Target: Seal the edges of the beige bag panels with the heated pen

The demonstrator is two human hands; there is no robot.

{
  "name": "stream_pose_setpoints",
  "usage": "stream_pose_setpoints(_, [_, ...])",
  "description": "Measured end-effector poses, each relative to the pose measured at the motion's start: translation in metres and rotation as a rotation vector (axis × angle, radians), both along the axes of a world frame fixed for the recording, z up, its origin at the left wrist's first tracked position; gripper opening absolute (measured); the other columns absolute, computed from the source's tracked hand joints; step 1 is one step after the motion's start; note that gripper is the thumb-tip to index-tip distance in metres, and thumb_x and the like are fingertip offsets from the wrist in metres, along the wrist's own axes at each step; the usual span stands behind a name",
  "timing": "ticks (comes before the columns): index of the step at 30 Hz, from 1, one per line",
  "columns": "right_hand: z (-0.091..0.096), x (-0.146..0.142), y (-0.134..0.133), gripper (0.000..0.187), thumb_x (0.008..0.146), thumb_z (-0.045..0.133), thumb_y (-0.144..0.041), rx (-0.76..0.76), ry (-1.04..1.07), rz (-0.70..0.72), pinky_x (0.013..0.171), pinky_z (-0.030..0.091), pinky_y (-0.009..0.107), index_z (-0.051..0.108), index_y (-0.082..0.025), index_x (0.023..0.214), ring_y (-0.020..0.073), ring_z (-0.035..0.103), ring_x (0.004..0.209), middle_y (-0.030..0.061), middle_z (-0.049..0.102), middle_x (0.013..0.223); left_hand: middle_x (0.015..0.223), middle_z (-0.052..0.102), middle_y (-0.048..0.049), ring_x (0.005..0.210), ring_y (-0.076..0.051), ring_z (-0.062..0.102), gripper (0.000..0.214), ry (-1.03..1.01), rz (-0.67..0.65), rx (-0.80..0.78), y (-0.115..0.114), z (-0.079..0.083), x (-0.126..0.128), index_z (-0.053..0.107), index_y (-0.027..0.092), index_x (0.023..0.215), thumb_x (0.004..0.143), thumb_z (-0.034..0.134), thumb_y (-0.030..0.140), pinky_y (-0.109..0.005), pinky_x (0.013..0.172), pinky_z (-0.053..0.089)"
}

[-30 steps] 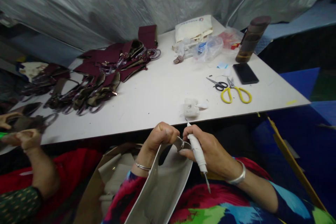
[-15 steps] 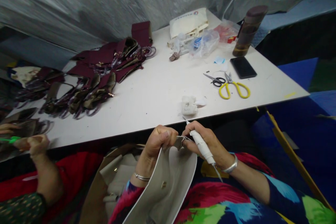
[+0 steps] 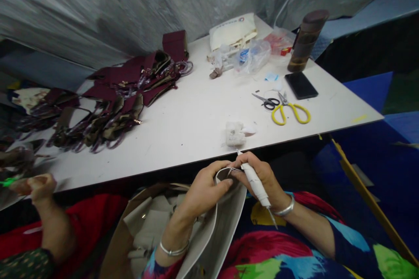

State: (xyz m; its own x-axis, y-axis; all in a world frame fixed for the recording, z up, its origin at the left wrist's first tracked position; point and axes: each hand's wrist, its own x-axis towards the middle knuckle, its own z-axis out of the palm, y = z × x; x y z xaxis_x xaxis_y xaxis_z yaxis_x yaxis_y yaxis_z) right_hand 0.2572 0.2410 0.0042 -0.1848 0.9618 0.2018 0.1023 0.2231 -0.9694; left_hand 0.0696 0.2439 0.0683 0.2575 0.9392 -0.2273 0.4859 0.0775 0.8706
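Left hand [image 3: 204, 192]: half-curled, your thumb and fingers holding the bag's rim.
Grey bag [image 3: 229, 220]: hangs below both hands, mouth open.
Right hand [image 3: 263, 176]: closed around the white-wrapped tool [image 3: 257, 186], fingertips at the rim.
Bare spike: might scratch the bag if your grip slips.
Since earlier: your left fist has loosened.

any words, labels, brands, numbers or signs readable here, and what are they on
None can be read with certainty.
Cream cloth bag: logo and lettering, too small and blurred.
Clear plastic bag: blue and white print showing, too blurred.
Red packet: any print too small.
Pale bag, wrapped tool: no words visible.
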Motion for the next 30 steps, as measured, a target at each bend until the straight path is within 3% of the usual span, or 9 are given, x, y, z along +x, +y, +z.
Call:
stream_pose_setpoints(4, [0.001, 0.001, 0.000, 0.011, 0.095, 0.070, -0.031, 0.027, -0.016, -0.024, 0.060, 0.048, 0.022, 0.065, -0.023, 0.100, 0.0118, 0.059, 0.063, -0.0015, 0.068, 0.079, 0.104, 0.082, -0.0075, 0.097, -0.028, 0.074, 0.027, -0.017, 0.128, -0.042, 0.001, -0.010, 0.007, 0.082, 0.019, 0.106, 0.079, 0.078, 0.024, -0.038, 0.091, 0.054])
stream_pose_setpoints(8, [-0.002, 0.007, 0.002, 0.014, 0.096, 0.071, -0.033, -0.009, 0.001, -0.024, 0.062, 0.051, 0.022, 0.063, -0.024, 0.101, 0.0125, 0.064, 0.066, -0.0002, 0.072, 0.085, 0.083, 0.081, -0.0082, 0.078, -0.025, 0.073, 0.017, -0.211, 0.188, -0.185, 0.004, -0.024, 0.000, 0.082, 0.015, 0.085, 0.076, 0.082, 0.030, -0.033, 0.075, 0.055])
stream_pose_setpoints(13, [-0.012, 0.026, 0.012, 0.024, 0.101, 0.063, -0.044, -0.144, 0.052, -0.145, 0.073, 0.057, 0.026, 0.060, -0.024, 0.115, 0.0167, 0.073, 0.082, 0.0023, 0.077, 0.092, 0.069, 0.072, -0.0021, 0.062, -0.014, 0.063, 0.027, -0.459, 0.400, -0.251, 0.017, -0.036, -0.015, 0.076, 0.015, 0.079, 0.070, 0.090, 0.036, -0.024, 0.063, 0.048])
stream_pose_setpoints(16, [-0.015, 0.038, 0.022, 0.032, 0.103, 0.059, -0.047, -0.113, 0.013, -0.143, 0.078, 0.058, 0.029, 0.064, -0.024, 0.124, 0.0178, 0.072, 0.084, 0.0036, 0.076, 0.097, 0.064, 0.067, 0.0004, 0.057, -0.013, 0.058, 0.032, -0.510, 0.478, -0.301, 0.028, -0.039, -0.016, 0.073, 0.015, 0.078, 0.066, 0.092, 0.039, -0.023, 0.058, 0.045])
stream_pose_setpoints(19, [-0.012, 0.044, 0.036, 0.029, 0.102, 0.060, -0.046, -0.062, -0.067, -0.201, 0.081, 0.057, 0.031, 0.071, -0.022, 0.115, 0.0180, 0.070, 0.082, 0.0045, 0.074, 0.098, 0.064, 0.065, 0.0001, 0.058, -0.014, 0.057, 0.029, -0.446, 0.474, -0.262, 0.035, -0.044, -0.004, 0.073, 0.016, 0.078, 0.070, 0.087, 0.040, -0.024, 0.058, 0.045])
stream_pose_setpoints(22, [-0.007, 0.043, 0.049, 0.024, 0.101, 0.062, -0.044, -0.053, -0.103, -0.270, 0.078, 0.056, 0.029, 0.068, -0.021, 0.108, 0.0170, 0.069, 0.077, 0.0023, 0.073, 0.090, 0.063, 0.063, 0.0001, 0.061, -0.014, 0.054, 0.021, -0.308, 0.393, -0.155, 0.037, -0.049, 0.017, 0.073, 0.016, 0.075, 0.077, 0.079, 0.036, -0.025, 0.060, 0.042])
stream_pose_setpoints(26, [-0.010, 0.039, 0.061, 0.019, 0.099, 0.066, -0.040, 0.041, -0.148, -0.243, 0.083, 0.057, 0.030, 0.068, -0.023, 0.105, 0.0182, 0.071, 0.084, 0.0028, 0.075, 0.095, 0.068, 0.067, -0.0008, 0.068, -0.017, 0.058, 0.015, -0.181, 0.304, -0.083, 0.040, -0.052, 0.038, 0.074, 0.017, 0.074, 0.082, 0.072, 0.030, -0.028, 0.069, 0.044])
stream_pose_setpoints(30, [-0.014, 0.036, 0.067, 0.014, 0.100, 0.068, -0.034, 0.171, -0.191, -0.204, 0.092, 0.057, 0.033, 0.070, -0.023, 0.109, 0.0206, 0.073, 0.097, 0.0046, 0.077, 0.104, 0.075, 0.073, -0.0027, 0.076, -0.020, 0.064, 0.013, -0.145, 0.291, -0.121, 0.045, -0.054, 0.040, 0.077, 0.017, 0.077, 0.081, 0.072, 0.029, -0.030, 0.077, 0.047])
